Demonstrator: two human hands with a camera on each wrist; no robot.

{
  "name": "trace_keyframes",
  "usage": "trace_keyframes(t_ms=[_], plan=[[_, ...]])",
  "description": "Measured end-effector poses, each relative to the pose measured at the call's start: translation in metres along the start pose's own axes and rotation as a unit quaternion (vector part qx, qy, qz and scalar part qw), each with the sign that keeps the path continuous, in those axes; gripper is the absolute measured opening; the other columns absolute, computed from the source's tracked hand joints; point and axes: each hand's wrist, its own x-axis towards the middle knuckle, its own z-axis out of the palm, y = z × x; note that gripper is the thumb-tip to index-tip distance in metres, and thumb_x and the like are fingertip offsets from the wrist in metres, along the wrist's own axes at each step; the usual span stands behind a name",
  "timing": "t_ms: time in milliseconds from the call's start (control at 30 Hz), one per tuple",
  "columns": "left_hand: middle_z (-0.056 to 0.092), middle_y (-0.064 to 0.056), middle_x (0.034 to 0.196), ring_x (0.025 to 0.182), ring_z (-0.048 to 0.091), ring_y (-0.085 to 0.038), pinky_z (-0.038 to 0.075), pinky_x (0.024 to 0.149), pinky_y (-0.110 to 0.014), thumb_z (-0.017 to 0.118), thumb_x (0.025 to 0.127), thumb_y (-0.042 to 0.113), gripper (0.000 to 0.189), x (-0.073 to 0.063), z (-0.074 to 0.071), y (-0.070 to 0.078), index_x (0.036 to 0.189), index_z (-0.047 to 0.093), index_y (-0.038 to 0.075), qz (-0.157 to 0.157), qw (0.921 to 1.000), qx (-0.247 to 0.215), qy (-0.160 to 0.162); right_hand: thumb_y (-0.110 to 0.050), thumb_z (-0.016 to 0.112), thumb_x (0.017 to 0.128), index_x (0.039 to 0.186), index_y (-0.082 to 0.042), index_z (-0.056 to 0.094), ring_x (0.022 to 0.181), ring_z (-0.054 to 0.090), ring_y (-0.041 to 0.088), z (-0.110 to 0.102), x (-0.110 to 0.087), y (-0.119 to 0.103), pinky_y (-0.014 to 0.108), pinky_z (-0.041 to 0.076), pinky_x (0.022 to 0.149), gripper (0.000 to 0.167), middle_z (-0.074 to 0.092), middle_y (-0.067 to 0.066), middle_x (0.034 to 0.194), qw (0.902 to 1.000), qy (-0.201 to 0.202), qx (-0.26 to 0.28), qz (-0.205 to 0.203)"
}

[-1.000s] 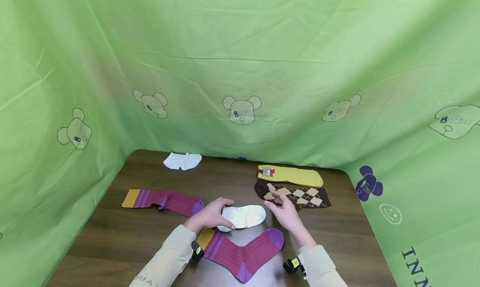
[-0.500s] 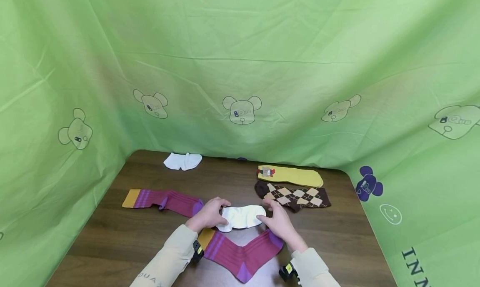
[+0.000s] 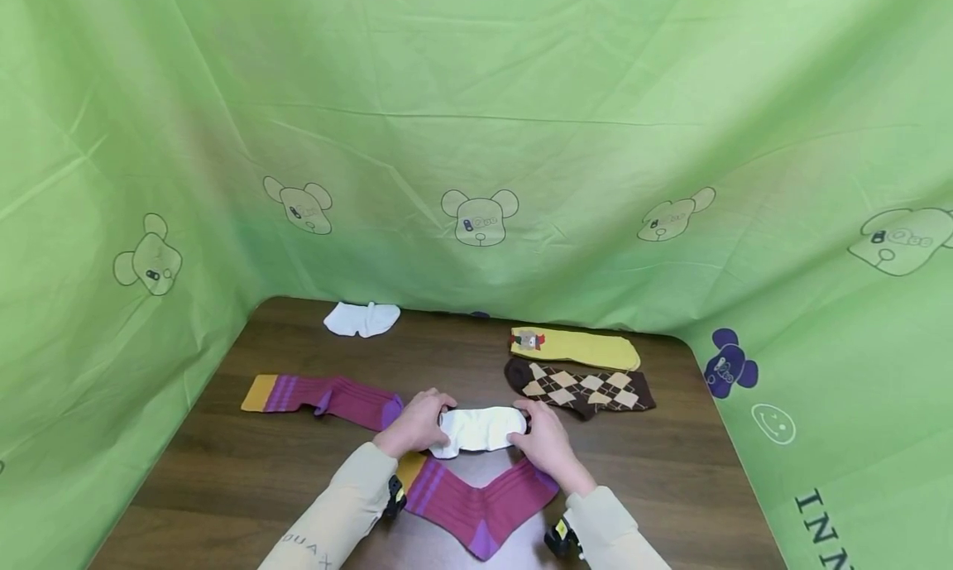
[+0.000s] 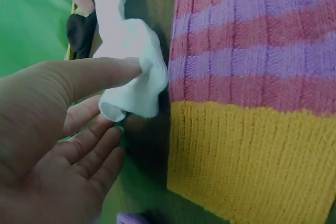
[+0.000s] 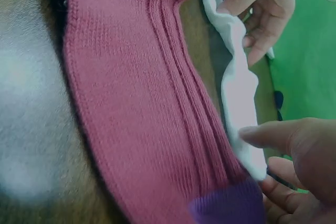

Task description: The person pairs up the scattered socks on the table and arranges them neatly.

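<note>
A short white sock point(image 3: 482, 429) lies crosswise in front of the person, held at both ends. My left hand point(image 3: 417, 423) grips its left end; in the left wrist view the thumb point(image 4: 113, 72) lies over the cloth and the fingers curl beneath its opening. At the other end my right hand point(image 3: 547, 440) pinches the sock, its thumb point(image 5: 257, 136) pressed on the near side. The fingers behind the cloth are partly hidden. Just below, a magenta sock point(image 3: 480, 504) with purple heel and yellow cuff lies bent on the table, its toe partly under the right hand.
On the wooden table point(image 3: 670, 471) another magenta sock point(image 3: 350, 398) lies left, its toe by the left hand. A second white sock point(image 3: 361, 319) is at the back left. A yellow sock point(image 3: 588, 350) and a brown argyle sock point(image 3: 588, 387) lie back right. Green cloth point(image 3: 476, 140) surrounds the table.
My right hand has come left and down from beside the argyle sock to the right end of the white sock and taken hold. The left hand stays at the other end.
</note>
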Motion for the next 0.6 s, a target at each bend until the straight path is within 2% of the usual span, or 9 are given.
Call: trace_keyframes(t_ms=[100, 233, 400, 500, 600], plan=[[0.059, -0.004, 0.093, 0.091, 0.057, -0.025, 0.051, 0.081, -0.038, 0.086, 0.064, 0.003, 0.056, 0.0002, -0.0015, 0.0038, 0.117, 0.069, 0.000, 0.003, 0.9999, 0.009, -0.005, -0.008, 0.086, 0.071, 0.122, 0.000, 0.067, 0.092, 0.061, 0.028, 0.0009, 0.0027, -0.0031, 0.047, 0.051, 0.080, 0.055, 0.064, 0.008, 0.098, 0.9999, 0.004, -0.009, 0.004], [0.055, 0.000, 0.085, 0.079, 0.053, -0.017, 0.048, 0.071, -0.033, 0.083, 0.064, 0.000, 0.040, -0.0005, -0.0019, 0.0063, 0.102, 0.073, 0.005, 0.007, 0.9999, 0.009, -0.008, -0.004, 0.084, 0.068, 0.118, 0.000, 0.069, 0.083, 0.057, 0.024, 0.0023, 0.0053, -0.0051, 0.042, 0.049, 0.073, 0.053, 0.059, 0.006, 0.090, 0.9999, 0.003, -0.007, 0.013], [0.057, 0.002, 0.081, 0.082, 0.058, -0.021, 0.050, 0.074, -0.033, 0.083, 0.062, 0.000, 0.025, -0.0012, -0.0011, 0.0043, 0.080, 0.069, 0.012, 0.023, 0.9997, 0.004, 0.004, -0.002, 0.082, 0.066, 0.103, -0.002, 0.071, 0.078, 0.055, 0.021, 0.0028, 0.0070, -0.0052, 0.040, 0.047, 0.071, 0.038, 0.057, 0.004, 0.086, 0.9999, 0.004, 0.003, 0.013], [0.058, 0.005, 0.078, 0.078, 0.058, -0.018, 0.050, 0.071, -0.031, 0.082, 0.064, 0.003, 0.025, -0.0017, -0.0004, 0.0018, 0.077, 0.064, 0.014, 0.032, 0.9993, -0.015, 0.011, -0.005, 0.083, 0.068, 0.096, -0.005, 0.071, 0.081, 0.058, 0.022, 0.0031, 0.0054, -0.0055, 0.041, 0.049, 0.073, 0.030, 0.060, 0.003, 0.089, 0.9999, 0.002, 0.006, 0.012], [0.057, 0.005, 0.075, 0.070, 0.053, -0.014, 0.048, 0.065, -0.030, 0.081, 0.070, 0.004, 0.026, -0.0022, -0.0001, -0.0001, 0.078, 0.058, 0.014, 0.030, 0.9980, -0.054, 0.009, -0.010, 0.082, 0.074, 0.093, -0.008, 0.070, 0.078, 0.058, 0.020, 0.0035, 0.0024, -0.0071, 0.040, 0.048, 0.071, 0.023, 0.061, 0.001, 0.087, 0.9998, 0.003, 0.016, 0.014]])
